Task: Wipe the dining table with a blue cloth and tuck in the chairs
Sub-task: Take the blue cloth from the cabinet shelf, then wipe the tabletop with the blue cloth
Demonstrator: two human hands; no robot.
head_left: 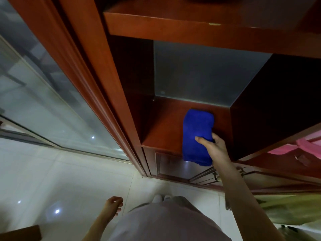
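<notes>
Reddish-brown wooden shelving fills the far side of my view, with a glass sliding door to the left and pale glossy floor tiles below. Looking down, I see the blue cloth folded into a thick pad, lying on the open shelf of the cabinet with its near end hanging just over the shelf's front edge. My right hand is on that near end: the thumb presses on top and the fingers curl around the right side of the fabric, so the hand is pinching the cloth. My left hand hangs low beside my body, near the floor in the view, its fingers loosely curled and holding nothing. Something pink lies on a neighbouring ledge at the right. I judge the job to be at its very start: the cloth is only being gripped at the shelf, and neither the dining surface nor any chairs appear in view, so the wiping and the tucking in of chairs all look left to do.
</notes>
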